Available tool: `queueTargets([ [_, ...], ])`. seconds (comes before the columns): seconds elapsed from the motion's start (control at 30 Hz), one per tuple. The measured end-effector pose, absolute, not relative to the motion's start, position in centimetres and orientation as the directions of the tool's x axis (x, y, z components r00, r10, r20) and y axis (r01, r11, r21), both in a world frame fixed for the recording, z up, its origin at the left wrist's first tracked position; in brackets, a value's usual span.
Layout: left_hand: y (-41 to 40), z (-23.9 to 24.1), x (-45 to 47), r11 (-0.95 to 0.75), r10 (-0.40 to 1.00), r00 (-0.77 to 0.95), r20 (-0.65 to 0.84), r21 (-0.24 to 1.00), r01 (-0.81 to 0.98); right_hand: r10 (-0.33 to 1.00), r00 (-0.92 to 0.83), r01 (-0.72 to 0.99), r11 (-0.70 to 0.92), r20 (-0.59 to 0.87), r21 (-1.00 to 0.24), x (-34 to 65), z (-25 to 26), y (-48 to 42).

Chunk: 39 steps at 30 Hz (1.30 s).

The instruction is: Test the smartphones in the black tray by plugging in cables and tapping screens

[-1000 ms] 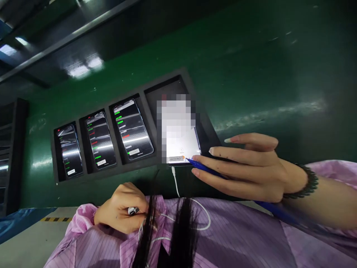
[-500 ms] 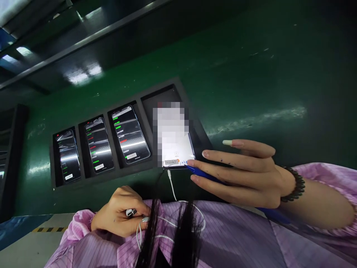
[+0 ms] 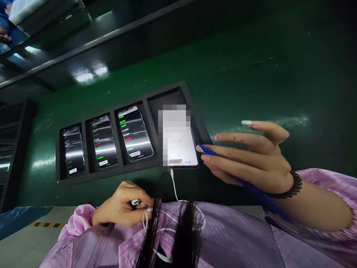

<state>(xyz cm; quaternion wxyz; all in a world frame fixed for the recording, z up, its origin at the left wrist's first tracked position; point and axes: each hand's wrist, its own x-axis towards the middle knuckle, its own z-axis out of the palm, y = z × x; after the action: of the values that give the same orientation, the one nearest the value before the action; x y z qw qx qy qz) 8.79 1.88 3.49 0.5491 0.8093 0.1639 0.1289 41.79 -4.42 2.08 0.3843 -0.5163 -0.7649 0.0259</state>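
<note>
My left hand [image 3: 125, 204] is closed in front of my chest on a white cable [image 3: 176, 188]. A small white end piece of it pokes out between the fingers. The cable loops over my lap and runs into the lower edge of a phone with a bright white screen [image 3: 182, 145]. That phone lies on the right end of the tray, its upper part pixelated, with a barcode label and blue "1234" near its bottom. My right hand [image 3: 248, 156] is just right of it, fingers long and nearly straight, holding a long blue pen-like stick [image 3: 208, 150].
A black tray [image 3: 96, 173] on the green table [image 3: 251, 85] has recesses side by side. Dark-screened phones lie in it: a left one [image 3: 74, 150], a middle one [image 3: 105, 141] and a right one [image 3: 135, 134]. A metal rail [image 3: 111, 35] crosses the back.
My right hand has lifted and moved right, off the bright phone's lower corner, carrying the blue stick. My left hand keeps hold of the cable. The whole view has shifted slightly.
</note>
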Motion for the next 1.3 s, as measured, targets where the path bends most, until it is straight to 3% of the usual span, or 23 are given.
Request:
queueTargets([
  [0.1,2.0,4.1,9.4,-0.212,0.476,0.879,0.025,0.973,0.087,0.721,-0.104,0.813,0.459,0.685,-0.359,41.5,1.8,-3.3],
  [0.2,1.9,4.6,9.6,-0.157,0.481,0.876,-0.039,0.979,0.130,0.696,-0.086,0.839,0.436,0.713,-0.325,41.4,1.8,-2.0],
  [0.37,1.6,4.4,9.6,-0.107,0.495,0.868,-0.032,0.989,0.097,0.756,0.030,0.841,0.334,0.653,-0.426,41.5,1.1,-1.1],
  [0.63,1.7,3.5,9.8,-0.163,0.481,0.876,0.022,0.984,0.065,0.764,-0.192,0.837,0.456,0.616,-0.304,40.8,-0.2,-1.0],
  [0.93,1.7,4.0,9.8,-0.140,0.467,0.884,-0.013,0.986,0.089,0.773,-0.144,0.851,0.415,0.617,-0.322,42.8,0.1,-0.4],
  [1.1,1.6,3.4,9.7,-0.099,0.485,0.875,0.003,0.994,0.052,0.742,0.113,0.840,0.284,0.661,-0.463,45.4,-1.0,1.5],
  [1.3,1.7,3.0,9.6,-0.139,0.433,0.901,0.034,0.990,0.029,0.751,0.379,0.648,0.201,0.540,-0.735,46.8,-1.4,4.0],
])
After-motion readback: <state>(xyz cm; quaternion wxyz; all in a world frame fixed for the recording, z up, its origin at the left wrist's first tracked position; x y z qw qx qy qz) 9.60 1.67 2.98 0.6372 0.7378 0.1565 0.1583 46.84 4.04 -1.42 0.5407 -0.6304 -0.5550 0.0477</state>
